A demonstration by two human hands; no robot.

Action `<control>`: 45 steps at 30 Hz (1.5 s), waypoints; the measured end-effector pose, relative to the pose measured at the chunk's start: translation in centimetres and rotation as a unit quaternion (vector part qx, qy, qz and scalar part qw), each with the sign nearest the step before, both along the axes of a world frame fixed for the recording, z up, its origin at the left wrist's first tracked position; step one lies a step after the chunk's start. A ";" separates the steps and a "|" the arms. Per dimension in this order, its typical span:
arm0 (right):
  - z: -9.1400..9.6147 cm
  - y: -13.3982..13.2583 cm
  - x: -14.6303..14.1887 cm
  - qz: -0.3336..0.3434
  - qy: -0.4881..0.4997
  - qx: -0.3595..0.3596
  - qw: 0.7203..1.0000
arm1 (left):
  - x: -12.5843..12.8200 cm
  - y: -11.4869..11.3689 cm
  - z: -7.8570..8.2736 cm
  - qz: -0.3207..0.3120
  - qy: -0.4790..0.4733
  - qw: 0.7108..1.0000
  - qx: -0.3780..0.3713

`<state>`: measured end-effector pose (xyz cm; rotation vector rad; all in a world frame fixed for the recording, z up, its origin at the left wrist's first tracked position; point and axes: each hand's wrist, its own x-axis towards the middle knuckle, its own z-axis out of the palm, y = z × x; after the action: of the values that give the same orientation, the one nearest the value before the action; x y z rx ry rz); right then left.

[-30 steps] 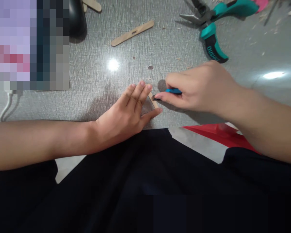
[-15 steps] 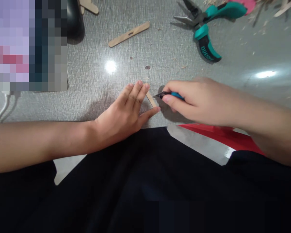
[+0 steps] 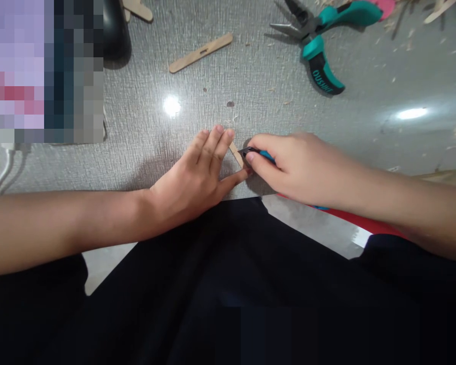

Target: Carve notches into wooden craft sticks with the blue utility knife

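Note:
My left hand [image 3: 197,165] presses a wooden craft stick [image 3: 235,153] down on the table, fingertips over its upper end and thumb at its lower end. The middle of the stick shows between them. In my right hand [image 3: 289,159] is a craft knife [image 3: 265,154] with a blue handle, gripped between thumb and fingers. Its blade meets the stick's right side near the middle. A second craft stick [image 3: 216,45], with a small slot cut in it, lies farther back.
Pliers [image 3: 311,40] with teal and black handles lie spread at the back right, near scattered wood shavings. More sticks [image 3: 139,9] lie beside a black object [image 3: 116,30] at the back left. A white cable [image 3: 5,170] runs along the left. The table's front edge is by my body.
My right hand has moved slightly left, bringing the knife blade from beside the stick onto it. My left hand stays in place on the stick.

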<state>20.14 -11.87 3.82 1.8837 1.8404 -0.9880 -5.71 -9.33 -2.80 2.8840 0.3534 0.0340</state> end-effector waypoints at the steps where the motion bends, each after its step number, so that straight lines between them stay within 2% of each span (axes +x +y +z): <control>1: 0.0 0.0 -0.1 0.001 -0.002 0.004 1.000 | 0.0 0.0 0.0 0.000 -0.004 1.000 0.004; 4: 0.1 0.0 -0.5 0.004 0.000 0.011 1.000 | 0.0 0.0 0.0 0.005 -0.013 1.000 0.004; 12: 1.5 0.7 -1.7 0.009 -0.048 -0.024 0.999 | -0.1 -0.1 -0.2 0.019 -0.030 0.999 0.005; 20: 1.0 0.6 -1.8 -0.021 -0.014 -0.021 0.999 | 0.3 0.2 0.2 0.000 0.007 1.000 -0.006; 30: 0.7 0.1 -0.9 -0.021 0.015 0.014 1.000 | 0.2 0.3 0.2 0.004 0.011 0.999 -0.031; 34: 0.8 0.0 -1.1 0.002 -0.001 0.023 1.000 | 0.2 0.2 0.1 0.009 0.004 0.999 -0.040; 40: 1.8 0.6 -2.7 0.076 -0.096 0.010 0.992 | 0.2 0.2 -0.1 0.015 -0.012 0.998 -0.056; 45: 2.8 1.4 -4.6 0.109 -0.164 -0.059 0.979 | 0.2 0.2 -0.2 0.010 -0.008 0.998 -0.056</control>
<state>15.55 -10.46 6.64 1.6200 1.7064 -0.6530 -5.54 -9.13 -3.04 2.7684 0.3680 0.0389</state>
